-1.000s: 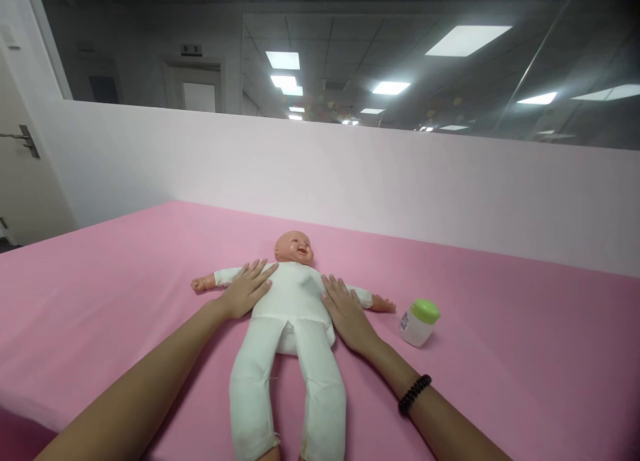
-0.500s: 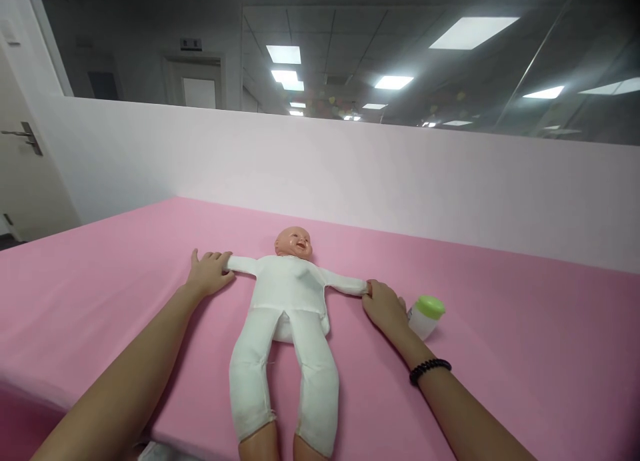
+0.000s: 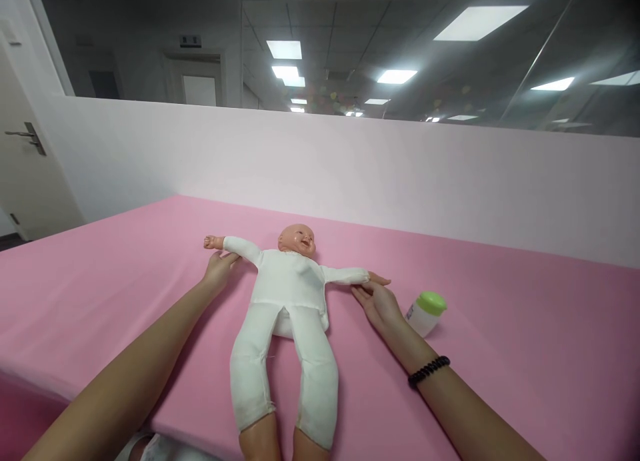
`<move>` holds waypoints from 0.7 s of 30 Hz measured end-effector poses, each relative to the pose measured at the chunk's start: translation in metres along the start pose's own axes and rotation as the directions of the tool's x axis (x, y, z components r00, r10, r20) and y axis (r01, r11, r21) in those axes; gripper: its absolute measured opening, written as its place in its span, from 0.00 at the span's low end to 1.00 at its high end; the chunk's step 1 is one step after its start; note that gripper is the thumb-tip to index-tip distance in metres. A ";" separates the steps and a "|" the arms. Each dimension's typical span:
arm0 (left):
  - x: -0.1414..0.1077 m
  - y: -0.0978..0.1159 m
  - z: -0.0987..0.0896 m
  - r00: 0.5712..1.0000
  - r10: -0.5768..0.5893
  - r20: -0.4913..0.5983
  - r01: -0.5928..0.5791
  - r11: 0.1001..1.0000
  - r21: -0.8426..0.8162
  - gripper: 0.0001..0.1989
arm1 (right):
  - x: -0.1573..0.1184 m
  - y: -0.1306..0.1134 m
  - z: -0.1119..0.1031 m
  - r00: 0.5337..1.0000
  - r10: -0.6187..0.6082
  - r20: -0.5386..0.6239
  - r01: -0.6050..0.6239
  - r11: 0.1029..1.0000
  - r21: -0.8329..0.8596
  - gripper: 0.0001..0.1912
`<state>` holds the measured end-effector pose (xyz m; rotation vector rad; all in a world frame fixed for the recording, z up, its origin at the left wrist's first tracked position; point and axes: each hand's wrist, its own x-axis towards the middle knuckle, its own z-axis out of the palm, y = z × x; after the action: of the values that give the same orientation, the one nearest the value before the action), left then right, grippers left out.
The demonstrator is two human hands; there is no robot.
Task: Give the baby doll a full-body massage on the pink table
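A baby doll [image 3: 290, 288] with a vinyl head and a white cloth body lies on its back on a pink sheet [image 3: 500, 368], arms spread. My left hand [image 3: 219, 271] sits under the doll's sleeve on the left of view, fingers curled up against it, with the doll's small hand free beyond. My right hand [image 3: 377, 303] cups the far end of the other arm [image 3: 347, 275]. Beside that hand stands a small white plastic jar with a green lid [image 3: 425, 313], not touched. A black coiled band [image 3: 429, 372] circles my right wrist.
A low white partition [image 3: 400, 181] runs along the far edge of the pink sheet, with a glass pane and a lit office behind it. A door with a metal handle [image 3: 25, 138] stands at the far left. A white item [image 3: 150, 449] shows below the near edge.
Both hands have moved from the doll's chest out to its arms. The left-of-view arm now angles up and away, and the doll sits slightly farther from me.
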<state>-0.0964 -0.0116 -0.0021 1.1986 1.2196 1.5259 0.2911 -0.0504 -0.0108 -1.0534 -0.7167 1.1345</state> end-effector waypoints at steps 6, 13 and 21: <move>-0.021 0.008 0.024 0.976 0.207 0.061 -0.209 0.977 0.031 0.19 | -0.026 -0.010 0.020 0.989 -0.144 0.037 0.147 0.985 -0.085 0.23; -0.033 0.005 0.020 0.580 0.519 0.627 -0.814 0.385 0.434 0.21 | -0.048 -0.001 0.026 0.546 -0.326 0.772 0.830 0.335 -0.446 0.23; -0.026 -0.001 0.023 0.804 0.493 0.332 -0.592 0.711 0.380 0.25 | -0.047 0.004 0.031 0.703 -0.422 0.572 0.701 0.549 -0.456 0.26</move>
<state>-0.0685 -0.0325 -0.0058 2.1508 1.1810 1.4871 0.2480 -0.0856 -0.0005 -1.0120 -1.7597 0.4800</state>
